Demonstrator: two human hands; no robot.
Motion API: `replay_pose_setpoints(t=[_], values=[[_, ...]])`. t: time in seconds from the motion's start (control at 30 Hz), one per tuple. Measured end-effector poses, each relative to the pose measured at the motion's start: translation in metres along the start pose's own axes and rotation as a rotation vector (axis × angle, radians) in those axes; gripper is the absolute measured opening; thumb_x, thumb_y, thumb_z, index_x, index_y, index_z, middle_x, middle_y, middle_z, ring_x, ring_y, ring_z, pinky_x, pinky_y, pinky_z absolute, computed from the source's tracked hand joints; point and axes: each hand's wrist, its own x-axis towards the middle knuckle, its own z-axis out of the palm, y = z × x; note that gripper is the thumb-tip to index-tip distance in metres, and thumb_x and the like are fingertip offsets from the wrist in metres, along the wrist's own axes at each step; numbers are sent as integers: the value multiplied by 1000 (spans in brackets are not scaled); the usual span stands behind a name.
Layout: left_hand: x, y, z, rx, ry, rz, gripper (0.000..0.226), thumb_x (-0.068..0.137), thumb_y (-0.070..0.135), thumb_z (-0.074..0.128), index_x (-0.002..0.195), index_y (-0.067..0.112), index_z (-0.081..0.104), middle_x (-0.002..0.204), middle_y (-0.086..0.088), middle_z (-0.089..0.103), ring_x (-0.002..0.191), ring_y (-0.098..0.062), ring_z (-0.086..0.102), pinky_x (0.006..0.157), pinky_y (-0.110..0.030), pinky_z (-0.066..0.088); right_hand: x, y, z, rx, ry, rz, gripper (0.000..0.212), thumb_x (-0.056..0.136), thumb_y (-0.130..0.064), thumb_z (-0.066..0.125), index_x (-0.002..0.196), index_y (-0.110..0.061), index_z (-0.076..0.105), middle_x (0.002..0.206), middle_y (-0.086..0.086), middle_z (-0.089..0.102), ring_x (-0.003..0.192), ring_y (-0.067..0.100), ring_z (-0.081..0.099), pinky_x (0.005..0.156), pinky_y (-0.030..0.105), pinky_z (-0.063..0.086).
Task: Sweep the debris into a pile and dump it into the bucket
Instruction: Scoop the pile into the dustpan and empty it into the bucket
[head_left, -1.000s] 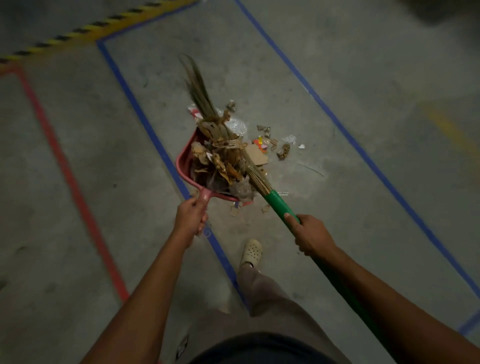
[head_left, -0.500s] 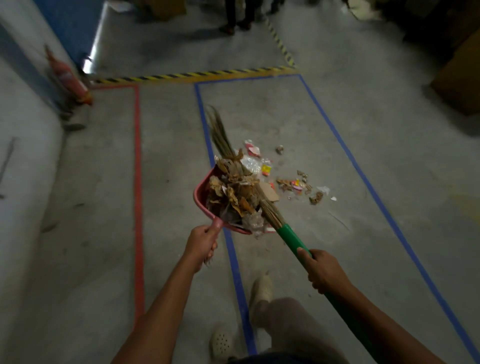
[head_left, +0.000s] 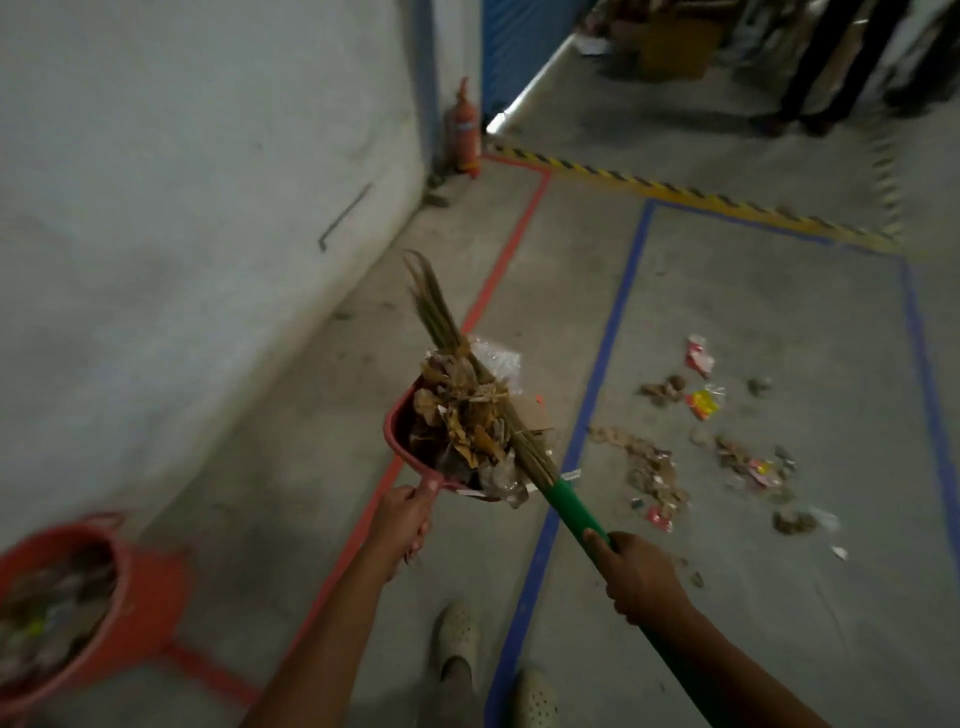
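Note:
My left hand (head_left: 401, 522) grips the handle of a red dustpan (head_left: 396, 431) held above the floor. It is heaped with dry leaves and wrappers (head_left: 465, 423). My right hand (head_left: 641, 577) holds the green handle of a broom (head_left: 569, 506), whose bristles (head_left: 434, 306) lie across the load. A red bucket (head_left: 124, 597), partly full of rubbish, stands at the lower left by the wall. Loose debris (head_left: 660, 473) lies scattered on the floor to the right, inside the blue tape lines.
A grey wall (head_left: 182, 208) runs along the left. A red fire extinguisher (head_left: 465, 130) stands in the corner. Red tape (head_left: 506, 254), blue tape (head_left: 613, 322) and a yellow-black stripe (head_left: 701, 200) mark the floor. People's legs (head_left: 831, 67) and boxes are at the far right. My feet (head_left: 457, 631) are below.
The view has swung left, bringing the wall and the red bucket into sight. The loaded dustpan and broom have moved left, away from the debris, past the blue line.

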Motion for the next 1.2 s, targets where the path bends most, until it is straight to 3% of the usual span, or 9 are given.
replay_pose_setpoints(t=[0.17, 0.33, 0.47, 0.67, 0.87, 1.2], values=[[-64, -63, -46, -138, 173, -81, 44, 97, 49, 56, 77, 9, 54, 55, -6, 46, 37, -14, 31, 39, -20, 24, -21, -14, 44, -113, -190, -149, 44, 102, -51, 42, 100, -13, 62, 76, 7, 62, 56, 14, 58, 46, 22, 48], [-127, -119, -90, -246, 370, -123, 53, 93, 56, 58, 69, 10, 48, 53, -7, 47, 36, -15, 33, 37, -20, 25, -42, -40, 94, -280, -299, -308, 41, 104, -50, 39, 98, -15, 61, 73, 2, 60, 55, 12, 57, 48, 22, 46], [-169, -157, -125, -330, 500, -172, 54, 95, 55, 57, 69, 9, 48, 51, -6, 45, 35, -15, 34, 37, -21, 25, -56, -68, 134, -388, -384, -425, 48, 102, -53, 39, 92, -11, 62, 74, 7, 64, 58, 19, 64, 59, 33, 57], [-223, -209, -179, -443, 671, -197, 50, 98, 45, 57, 64, 8, 50, 51, -9, 44, 35, -15, 33, 39, -19, 25, -86, -115, 201, -501, -460, -557, 49, 100, -55, 42, 85, -13, 59, 74, 9, 67, 53, 19, 63, 44, 28, 52], [-264, -263, -246, -500, 770, -209, 52, 97, 47, 58, 67, 6, 50, 48, -6, 47, 35, -15, 35, 38, -20, 27, -134, -154, 273, -569, -485, -624, 49, 100, -54, 42, 78, -13, 56, 70, 10, 65, 51, 23, 63, 40, 26, 48], [-281, -338, -353, -605, 769, -181, 45, 98, 47, 55, 72, 11, 49, 54, -6, 45, 38, -14, 32, 41, -19, 24, -184, -217, 377, -573, -524, -636, 52, 100, -54, 44, 89, -6, 60, 66, 9, 60, 47, 19, 56, 42, 25, 45]])
